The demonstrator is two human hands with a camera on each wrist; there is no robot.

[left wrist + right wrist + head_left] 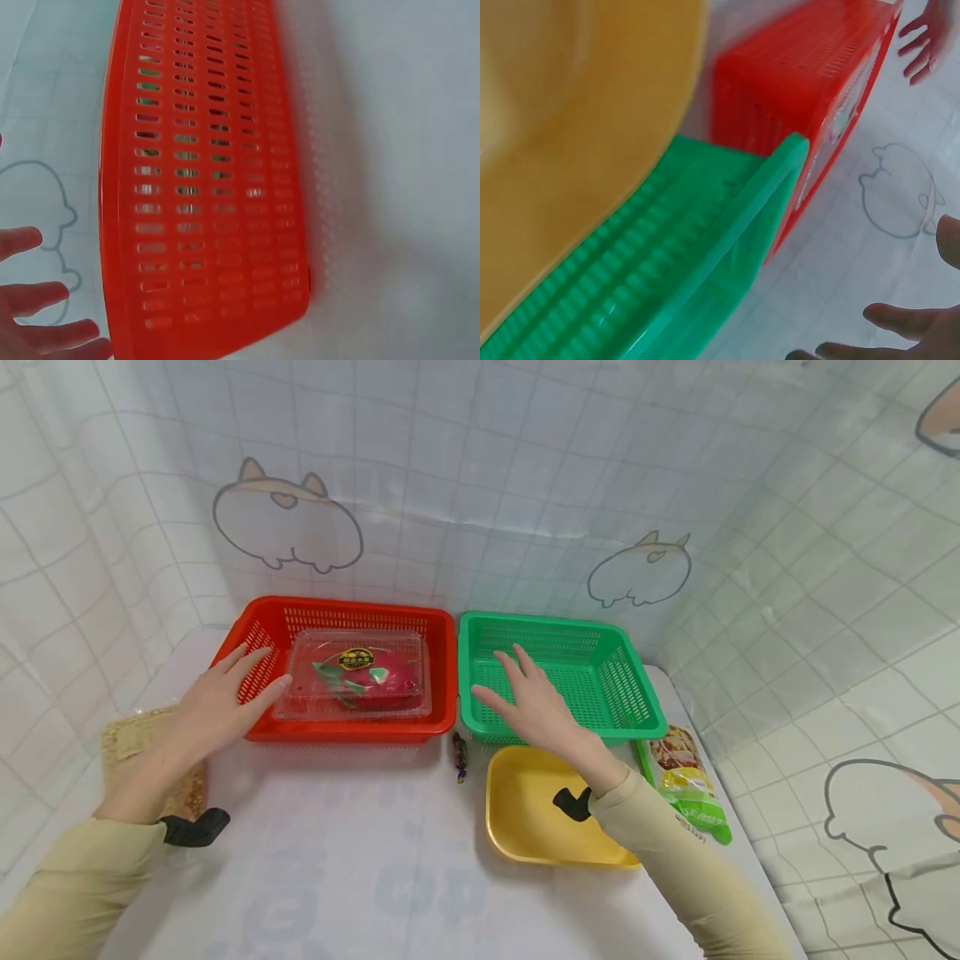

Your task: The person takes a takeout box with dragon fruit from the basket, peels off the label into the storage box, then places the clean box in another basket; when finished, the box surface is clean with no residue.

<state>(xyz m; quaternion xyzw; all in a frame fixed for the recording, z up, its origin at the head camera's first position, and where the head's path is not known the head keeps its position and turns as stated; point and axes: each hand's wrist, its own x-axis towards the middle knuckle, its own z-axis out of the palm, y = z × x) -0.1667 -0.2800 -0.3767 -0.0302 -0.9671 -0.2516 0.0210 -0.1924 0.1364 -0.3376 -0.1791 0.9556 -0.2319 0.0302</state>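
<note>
Since the clear box (354, 706) with the pink fruit (390, 681) sits inside the red basket (345, 732), it's the left hand (217, 700) that's way nearer to it. That hand hangs over the basket's left end, fingers and thumb spread apart with nothing between them, and the box lies just off to its right. Can't really tell whether any fingertip brushes the rim. Box's long axis runs left to right, same as the basket's, so I'd say its short left end is what faces that hand. Right hand (538, 706) is holding nothing either, fingers apart over the green basket (592, 677), so it's well off from the box, with the red basket's right wall in between.
</note>
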